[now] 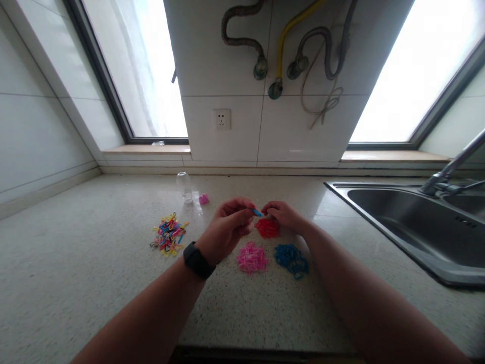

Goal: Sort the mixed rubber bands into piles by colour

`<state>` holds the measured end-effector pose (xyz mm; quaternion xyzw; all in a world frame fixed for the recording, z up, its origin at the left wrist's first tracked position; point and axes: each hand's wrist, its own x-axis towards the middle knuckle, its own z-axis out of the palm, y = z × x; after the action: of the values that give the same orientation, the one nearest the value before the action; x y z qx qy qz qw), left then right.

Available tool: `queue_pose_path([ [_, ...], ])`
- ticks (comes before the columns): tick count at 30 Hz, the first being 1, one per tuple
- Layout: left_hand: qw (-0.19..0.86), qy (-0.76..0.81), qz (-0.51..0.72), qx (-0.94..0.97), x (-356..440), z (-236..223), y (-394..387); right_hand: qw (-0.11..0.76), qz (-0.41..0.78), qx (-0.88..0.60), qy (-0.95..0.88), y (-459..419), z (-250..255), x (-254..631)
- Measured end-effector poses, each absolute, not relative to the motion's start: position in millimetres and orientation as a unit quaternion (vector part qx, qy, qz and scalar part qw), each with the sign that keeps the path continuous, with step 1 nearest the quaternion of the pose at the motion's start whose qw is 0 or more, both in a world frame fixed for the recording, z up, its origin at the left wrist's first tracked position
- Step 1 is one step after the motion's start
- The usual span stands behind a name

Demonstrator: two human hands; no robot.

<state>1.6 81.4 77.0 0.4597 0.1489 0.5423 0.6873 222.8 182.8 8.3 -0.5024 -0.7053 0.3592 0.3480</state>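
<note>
In the head view, the left hand (227,225) has its fingers (240,216) pinched together on a blue band (257,213), above the far left edge of the red pile (268,229). The right hand (287,216) is at the far right side of that pile, fingers curled; whether they grip anything I cannot tell. On the worktop (113,288), the pink pile (252,258) lies near left of the red, the blue pile (291,260) near right. Farther left lies the mixed pile (168,235), with a clear bottle (184,187) and pink cap (203,198) beyond.
</note>
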Motion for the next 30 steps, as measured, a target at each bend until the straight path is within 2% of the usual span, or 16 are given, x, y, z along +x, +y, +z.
queue_pose_path([
  [3, 0.681, 0.159, 0.544, 0.464, 2, 76, 82, 0.358, 0.342, -0.502, -0.709, 183, 11, 223],
  [10, 0.629, 0.227, 0.557, 0.492, 6, 66, 92, 0.458, 0.208, -0.437, -0.746, 158, 45, 212],
  [17, 0.547, 0.302, 0.587, 0.515, 7, 65, 96, 0.466, 0.287, -0.358, -0.757, 123, 72, 202],
  [30, 0.479, 0.34, 0.557, 0.587, 6, 60, 97, 0.5, 0.366, -0.358, -0.699, 124, 66, 194],
])
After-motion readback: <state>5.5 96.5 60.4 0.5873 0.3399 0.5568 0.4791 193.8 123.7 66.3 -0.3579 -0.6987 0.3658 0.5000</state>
